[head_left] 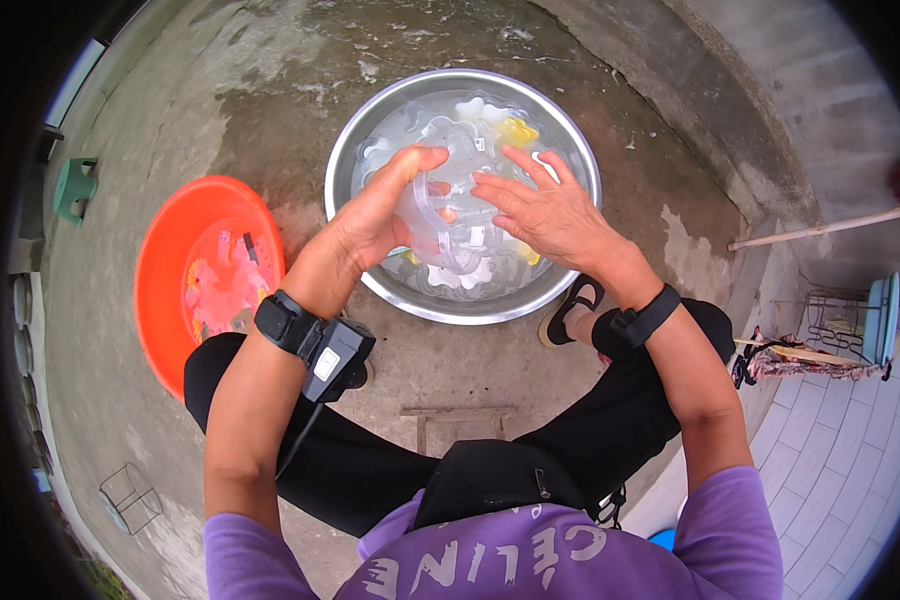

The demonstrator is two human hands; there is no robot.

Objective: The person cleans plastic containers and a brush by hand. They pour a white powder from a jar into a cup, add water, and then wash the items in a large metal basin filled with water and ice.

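My left hand (390, 199) grips a clear plastic container (439, 232) by its rim, thumb on top and fingertips showing through it. Above the container's right side, my right hand (536, 199) has its fingers spread; whether the fingertips touch the plastic I cannot tell. Both hands are over a wide metal basin (487, 316) of water. In the water lie several clear, flower-shaped plastic pieces (461, 274), some with small white labels, and a yellow flower-shaped piece (518, 133).
An orange plastic basin (154, 300) with pink and yellow things in it stands left of the metal basin. A green stool (75, 189) is farther left, a wooden stool (457, 414) between my legs. A wire rack (832, 307) and a pole (832, 225) are at right.
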